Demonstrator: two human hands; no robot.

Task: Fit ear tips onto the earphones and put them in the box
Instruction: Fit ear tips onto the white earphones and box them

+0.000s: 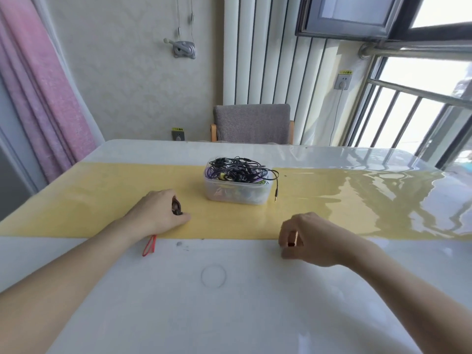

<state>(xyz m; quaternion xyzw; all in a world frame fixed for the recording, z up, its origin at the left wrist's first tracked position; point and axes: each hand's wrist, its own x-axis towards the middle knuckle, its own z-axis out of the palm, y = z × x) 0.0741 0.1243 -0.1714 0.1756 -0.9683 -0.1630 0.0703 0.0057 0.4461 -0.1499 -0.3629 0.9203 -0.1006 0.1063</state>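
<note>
A clear plastic box [237,194] stands on the yellow runner [102,200], heaped with tangled black and purple earphone cables [238,169]. One cable with a jack plug [275,198] hangs over its right side. My left hand [159,213] rests on the runner left of the box, its fingers curled round a small dark item [176,206]. A red loop of cord [149,245] pokes out from under that wrist. My right hand [306,238] hovers in front and right of the box, fingers curled, and I cannot tell whether it holds anything.
The white glossy table [229,302] carries a faint ring mark [213,275] near its middle. A grey chair [252,123] stands behind the far edge. A window with railings is on the right, a pink curtain on the left.
</note>
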